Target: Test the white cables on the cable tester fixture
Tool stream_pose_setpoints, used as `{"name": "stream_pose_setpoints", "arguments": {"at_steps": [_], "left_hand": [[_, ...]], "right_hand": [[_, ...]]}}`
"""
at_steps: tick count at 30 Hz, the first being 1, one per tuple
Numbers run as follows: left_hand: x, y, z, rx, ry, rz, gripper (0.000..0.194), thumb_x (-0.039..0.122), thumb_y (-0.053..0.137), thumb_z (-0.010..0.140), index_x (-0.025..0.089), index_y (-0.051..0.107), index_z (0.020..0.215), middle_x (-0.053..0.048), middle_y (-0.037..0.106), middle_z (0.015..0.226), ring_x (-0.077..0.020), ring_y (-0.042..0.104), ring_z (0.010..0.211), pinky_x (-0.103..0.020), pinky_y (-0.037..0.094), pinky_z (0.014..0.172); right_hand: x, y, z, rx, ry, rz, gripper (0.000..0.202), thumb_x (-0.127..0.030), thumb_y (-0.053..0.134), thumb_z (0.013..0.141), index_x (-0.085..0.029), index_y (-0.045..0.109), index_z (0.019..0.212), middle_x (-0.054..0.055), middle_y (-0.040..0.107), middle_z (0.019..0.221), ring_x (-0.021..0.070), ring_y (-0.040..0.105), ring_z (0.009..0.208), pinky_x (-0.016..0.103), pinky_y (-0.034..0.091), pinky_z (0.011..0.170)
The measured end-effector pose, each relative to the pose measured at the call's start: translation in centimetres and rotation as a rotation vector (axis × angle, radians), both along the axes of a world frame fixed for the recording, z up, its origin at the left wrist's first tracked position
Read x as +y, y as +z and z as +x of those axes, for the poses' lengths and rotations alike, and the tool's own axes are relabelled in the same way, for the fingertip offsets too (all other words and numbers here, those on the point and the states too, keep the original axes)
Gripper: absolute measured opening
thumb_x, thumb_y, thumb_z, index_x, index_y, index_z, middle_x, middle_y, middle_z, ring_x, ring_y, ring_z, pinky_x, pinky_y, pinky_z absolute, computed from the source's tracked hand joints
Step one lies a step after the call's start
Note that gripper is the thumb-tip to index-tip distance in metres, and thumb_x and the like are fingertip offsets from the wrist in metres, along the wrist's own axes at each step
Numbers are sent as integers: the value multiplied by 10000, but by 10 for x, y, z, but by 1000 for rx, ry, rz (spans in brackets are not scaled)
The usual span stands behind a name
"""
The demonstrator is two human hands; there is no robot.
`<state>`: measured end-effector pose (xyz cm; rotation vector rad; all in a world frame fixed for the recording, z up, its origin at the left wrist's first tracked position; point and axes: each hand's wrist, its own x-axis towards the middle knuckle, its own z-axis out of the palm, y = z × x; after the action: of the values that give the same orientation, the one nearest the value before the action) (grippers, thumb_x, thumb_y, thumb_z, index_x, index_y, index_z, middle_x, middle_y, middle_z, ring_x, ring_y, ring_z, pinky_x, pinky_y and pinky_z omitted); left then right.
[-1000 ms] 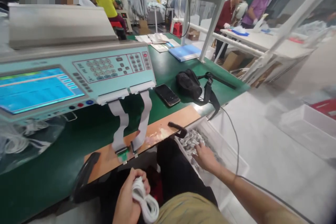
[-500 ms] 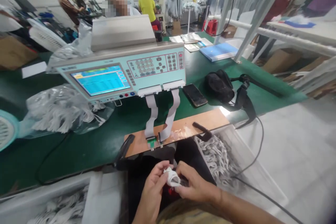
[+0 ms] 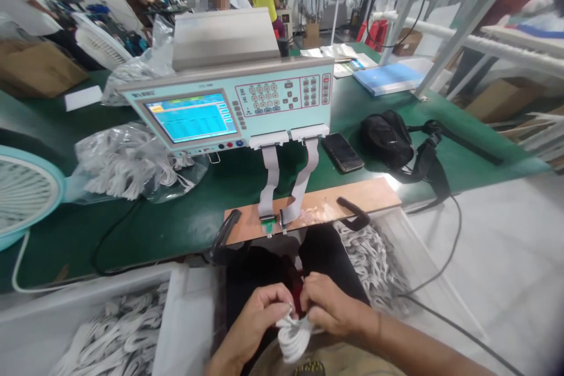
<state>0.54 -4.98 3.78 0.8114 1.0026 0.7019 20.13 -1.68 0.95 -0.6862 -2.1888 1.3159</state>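
A coiled white cable (image 3: pixel 294 342) hangs between my two hands, low in the view over my lap. My left hand (image 3: pixel 267 311) pinches it from the left near its top. On the other side my right hand (image 3: pixel 328 305) has its fingers closed on the cable's upper right part. The cable's ends are too small to make out. Beyond the hands, a wooden board (image 3: pixel 365 195) lies along the table's front edge with two small connectors at the ends of grey ribbon cables (image 3: pixel 271 176). These ribbons run up to a tester with a lit screen (image 3: pixel 194 118).
Bins of coiled cables stand at the left (image 3: pixel 118 329) and right (image 3: pixel 374 258). On the green table are a bagged cable bundle (image 3: pixel 127 164), a phone (image 3: pixel 342 153), a black bag (image 3: pixel 388 138) and a blue folder (image 3: pixel 388 78). A fan (image 3: pixel 26 194) is at left. People are behind.
The cable coil has turned and now hangs lower between my hands. Both hands still hold it. The view has shifted, so the table and tester appear farther right and slightly higher.
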Motion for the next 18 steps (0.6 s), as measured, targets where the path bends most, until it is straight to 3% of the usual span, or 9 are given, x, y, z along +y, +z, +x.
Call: {"name": "stream_pose_setpoints", "arguments": {"at_steps": [2,5,10,13,18], "left_hand": [[-4,1,-2,169,-35,184,129,210,583,769,157,628,660,-49,569,722,-171,523,681,-264,391,644],[-11,8,-3,388,-117,433,148,205,532,828,179,639,729,-57,570,774,-181,539,723,-272,405,675],[-15,12,-5,457,-147,641,184,152,465,856,197,642,834,-78,583,804,-192,570,746,-270,436,681],[-14,8,-2,539,-201,829,177,167,477,849,197,651,862,-77,584,802,-166,574,675,-239,440,624],[-13,9,7,799,-269,1355,335,262,362,917,197,624,719,-5,584,610,-102,511,486,-196,363,461]], "right_hand": [[0,2,-3,-12,22,-193,355,-377,319,929,-181,591,813,6,541,691,137,467,635,264,386,667],[4,6,-6,19,142,-437,290,-400,455,877,-164,623,865,-12,523,704,123,464,628,212,385,587],[6,10,-8,138,179,-673,258,-374,619,778,-133,649,865,-14,541,723,124,479,645,211,399,588],[7,2,-12,148,284,-912,307,-396,676,715,-107,657,818,-25,549,678,104,495,602,203,410,591],[12,-22,-19,20,421,-1348,398,-375,827,458,-123,656,714,-39,601,672,76,528,568,173,433,623]]}}
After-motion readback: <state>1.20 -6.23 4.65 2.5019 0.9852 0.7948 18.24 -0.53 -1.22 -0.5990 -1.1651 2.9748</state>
